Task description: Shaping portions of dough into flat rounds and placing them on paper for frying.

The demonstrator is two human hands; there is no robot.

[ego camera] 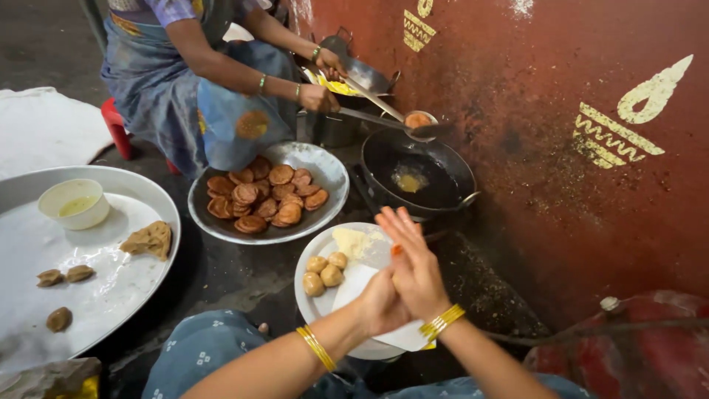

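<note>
My left hand (378,304) and my right hand (413,267) are pressed palm to palm, fingers straight, above a white plate (309,255). What lies between the palms is hidden. On the plate sit three pale dough balls (325,273), a flat pale dough piece (350,240) and a white sheet (353,284). Gold bangles ring both wrists. Just beyond my fingertips stands a black wok (450,166) of oil with one piece frying (410,179).
A steel plate (334,174) of brown fried discs (258,196) lies left of the wok. Another person (214,81) squats behind it, holding a ladle with a fried disc (418,119). A large tray (151,193) with a bowl (74,203) and dough lump (150,239) sits left. Red wall (532,111) right.
</note>
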